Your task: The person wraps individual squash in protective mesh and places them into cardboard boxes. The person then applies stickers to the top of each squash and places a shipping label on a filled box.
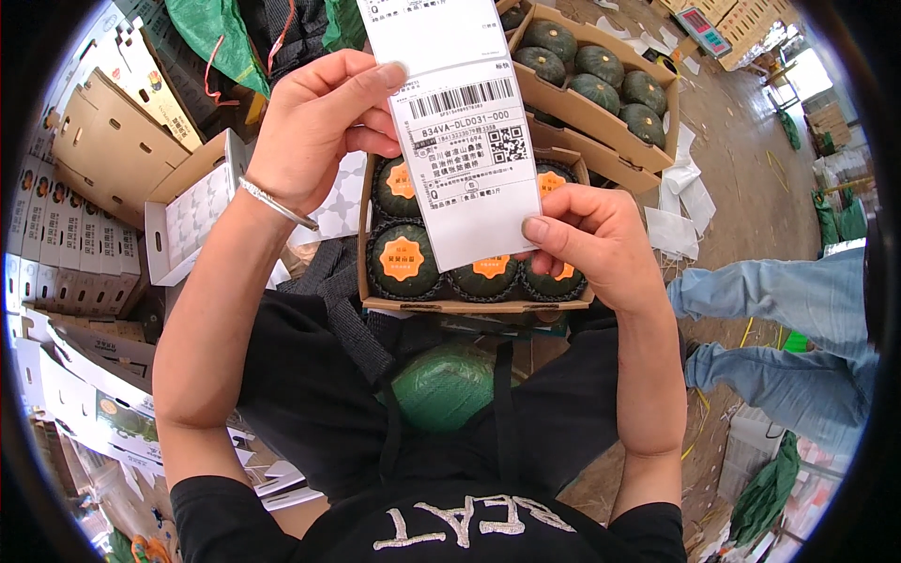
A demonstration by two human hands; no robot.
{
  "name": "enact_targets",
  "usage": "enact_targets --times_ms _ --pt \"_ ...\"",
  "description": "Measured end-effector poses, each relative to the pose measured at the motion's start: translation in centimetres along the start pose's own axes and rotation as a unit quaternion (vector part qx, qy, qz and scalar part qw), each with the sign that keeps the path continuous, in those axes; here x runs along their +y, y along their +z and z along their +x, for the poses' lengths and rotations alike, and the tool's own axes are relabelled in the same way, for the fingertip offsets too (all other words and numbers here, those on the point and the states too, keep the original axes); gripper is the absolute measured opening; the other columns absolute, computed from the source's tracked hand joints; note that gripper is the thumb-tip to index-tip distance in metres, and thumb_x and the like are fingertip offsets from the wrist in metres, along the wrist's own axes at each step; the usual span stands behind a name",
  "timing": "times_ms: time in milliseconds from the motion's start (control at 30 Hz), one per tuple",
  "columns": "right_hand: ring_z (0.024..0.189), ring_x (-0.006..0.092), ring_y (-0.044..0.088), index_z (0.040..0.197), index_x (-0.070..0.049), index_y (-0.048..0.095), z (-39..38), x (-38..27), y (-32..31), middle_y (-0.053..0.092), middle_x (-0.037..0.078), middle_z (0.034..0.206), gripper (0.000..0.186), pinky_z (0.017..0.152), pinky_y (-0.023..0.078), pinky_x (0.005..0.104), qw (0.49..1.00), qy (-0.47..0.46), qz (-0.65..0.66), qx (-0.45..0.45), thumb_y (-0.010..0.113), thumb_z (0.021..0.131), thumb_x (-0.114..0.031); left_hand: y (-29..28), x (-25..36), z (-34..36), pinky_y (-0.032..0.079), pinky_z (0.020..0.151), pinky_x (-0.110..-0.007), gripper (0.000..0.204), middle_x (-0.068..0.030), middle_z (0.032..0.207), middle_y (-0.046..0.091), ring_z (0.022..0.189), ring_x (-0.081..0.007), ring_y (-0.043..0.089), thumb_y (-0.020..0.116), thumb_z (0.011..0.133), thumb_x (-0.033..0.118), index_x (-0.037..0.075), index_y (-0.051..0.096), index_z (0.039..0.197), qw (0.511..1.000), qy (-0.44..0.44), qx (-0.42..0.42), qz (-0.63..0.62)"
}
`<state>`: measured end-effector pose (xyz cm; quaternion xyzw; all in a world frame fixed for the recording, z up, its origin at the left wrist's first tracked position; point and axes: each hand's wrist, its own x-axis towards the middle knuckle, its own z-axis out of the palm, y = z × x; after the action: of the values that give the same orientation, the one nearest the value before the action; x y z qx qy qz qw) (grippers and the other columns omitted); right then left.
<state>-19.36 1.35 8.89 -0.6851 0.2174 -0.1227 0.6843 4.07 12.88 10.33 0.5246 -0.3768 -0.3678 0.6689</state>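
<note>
We hold a long white paper label strip (pixel 474 141): our bare left hand (pixel 343 113) pinches its left edge, our bare right hand (pixel 596 239) its lower right corner. Round dark-green squashes with orange scalloped stickers (pixel 404 261) line the near edge of an open brown cardboard box (pixel 479 306); plain round dark-green squashes (pixel 595 92) sit beyond its far right corner.

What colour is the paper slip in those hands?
The slip is white with black print, clearest in head view.
</note>
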Motion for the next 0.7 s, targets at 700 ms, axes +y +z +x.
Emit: enact_targets --times_ms 700 --pt "0.054 0.0068 0.057 0.082 0.002 0.061 -0.13 -0.63 0.09 0.065 0.008 0.07 0.012 0.048 0.044 0.0175 0.999 0.046 -0.021 -0.01 0.062 0.083 -0.011 -0.19 0.28 0.0 0.053 0.052 -0.019 0.013 -0.0083 0.075 0.065 0.059 -0.0108 0.063 0.058 0.087 0.012 -0.001 0.061 0.087 1.0 0.002 0.008 -0.008"
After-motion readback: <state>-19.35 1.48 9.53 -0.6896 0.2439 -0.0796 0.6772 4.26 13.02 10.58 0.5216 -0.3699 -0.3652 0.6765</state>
